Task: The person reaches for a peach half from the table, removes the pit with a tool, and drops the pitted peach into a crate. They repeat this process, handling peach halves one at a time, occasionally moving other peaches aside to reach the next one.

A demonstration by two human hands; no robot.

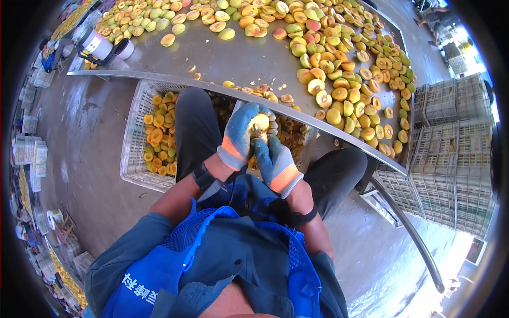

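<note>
Left hand (241,132): gloved, closed around a yellow fruit (260,123), held over your lap just below the table edge (233,93). Right hand (275,161): gloved, fingers curled up against the fruit's lower side, close to the left fingertips. Can't tell if it's gripping anything; the contact is partly hidden and small.

Handling notes, my judgement:
- Let the left hand do the holding. Firm enough to stop the fruit rolling, light enough not to crush it; flesh looks soft, probably slick on wet gloves.
- Work with the right fingertips from below, short controlled moves. Left fingertips out of their path.
- Elbows in, wrists low. The table edge sits just beyond your knuckles; easy to knock.
- Stay above the open container (305,151) between your knees, so loose bits fall in there and not on the floor.
- Cut halves (339,94) lie on the table, more (159,127) in the crate (131,132) by your left leg. Mind that knee against its rim.
</note>
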